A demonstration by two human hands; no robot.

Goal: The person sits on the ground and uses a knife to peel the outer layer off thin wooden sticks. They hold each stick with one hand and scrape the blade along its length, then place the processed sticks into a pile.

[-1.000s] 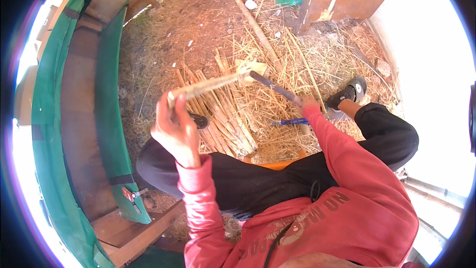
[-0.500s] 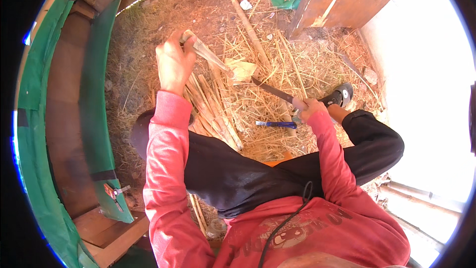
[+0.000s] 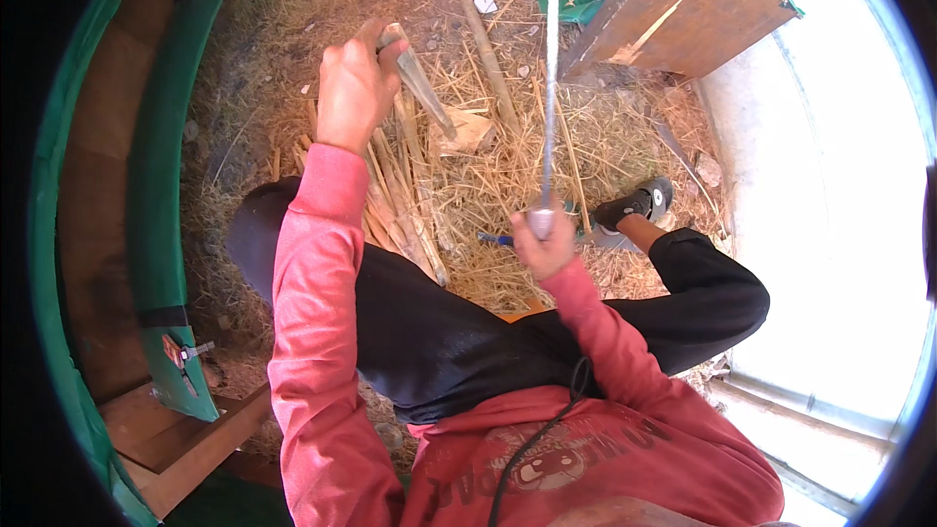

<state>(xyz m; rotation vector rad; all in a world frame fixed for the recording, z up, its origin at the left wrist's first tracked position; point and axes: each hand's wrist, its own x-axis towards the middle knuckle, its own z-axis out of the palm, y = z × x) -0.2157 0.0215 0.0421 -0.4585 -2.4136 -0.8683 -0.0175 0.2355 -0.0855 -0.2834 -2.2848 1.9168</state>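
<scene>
Honestly, placement matters most here. My left hand (image 3: pixel 357 88), upper left of the frame, has thumb and fingers pinched around the top of a split stick (image 3: pixel 426 92). Its lower end is at the pale wooden block (image 3: pixel 465 135), just above centre; can't tell if they're touching. My right hand (image 3: pixel 549 246), near the centre, is wrapped around the handle of a long knife (image 3: pixel 551 68), blade pointing toward the top edge. I'd seat that end firmly, keep fingers high and line up the edge first.
</scene>
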